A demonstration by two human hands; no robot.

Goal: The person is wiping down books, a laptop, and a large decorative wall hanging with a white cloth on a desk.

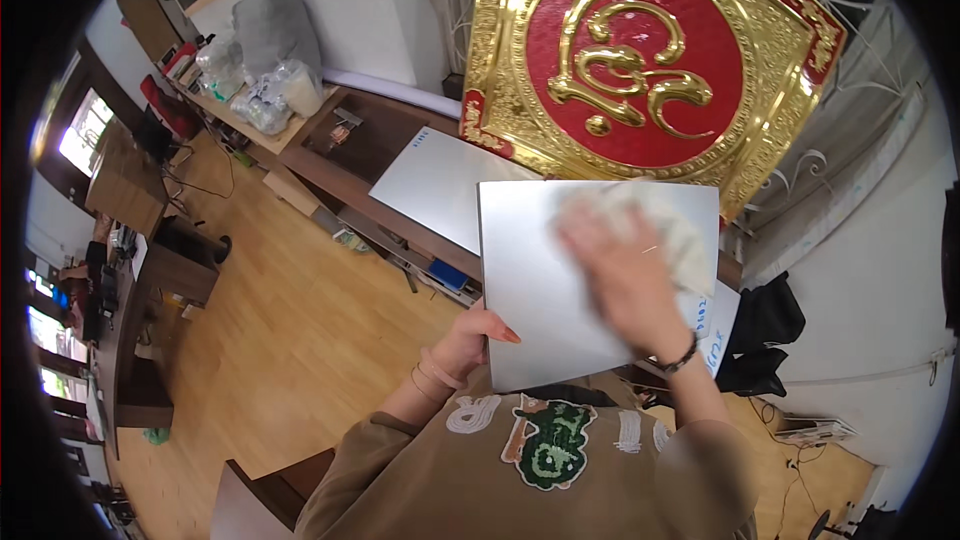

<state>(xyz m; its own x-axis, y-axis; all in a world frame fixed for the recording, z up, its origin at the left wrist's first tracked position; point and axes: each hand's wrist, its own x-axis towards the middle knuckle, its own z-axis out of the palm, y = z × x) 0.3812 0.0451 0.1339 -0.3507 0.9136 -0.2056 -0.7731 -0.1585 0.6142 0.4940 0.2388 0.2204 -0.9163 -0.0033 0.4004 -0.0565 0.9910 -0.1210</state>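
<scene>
A flat silver-white panel (pixel 530 280) is tilted up in front of my chest. My left hand (pixel 470 342) grips its lower left edge, with the thumb on the front face. On the upper right of the panel, my right hand (pixel 622 275) presses a crumpled whitish cloth (pixel 687 240) against the surface. Motion blurs its fingers and part of the cloth. Blue handwriting shows near the panel's lower right edge. Just beyond stands a large gold-framed plaque (pixel 640 65) with a red round centre and raised gold lettering.
Another silver panel (pixel 432 185) lies on the brown cabinet (pixel 350 145) behind. Clear plastic bags (pixel 275 95) and a grey cushion (pixel 280 25) sit farther left. A black bag (pixel 765 330) is at right, with cables (pixel 795 460) on the floor below.
</scene>
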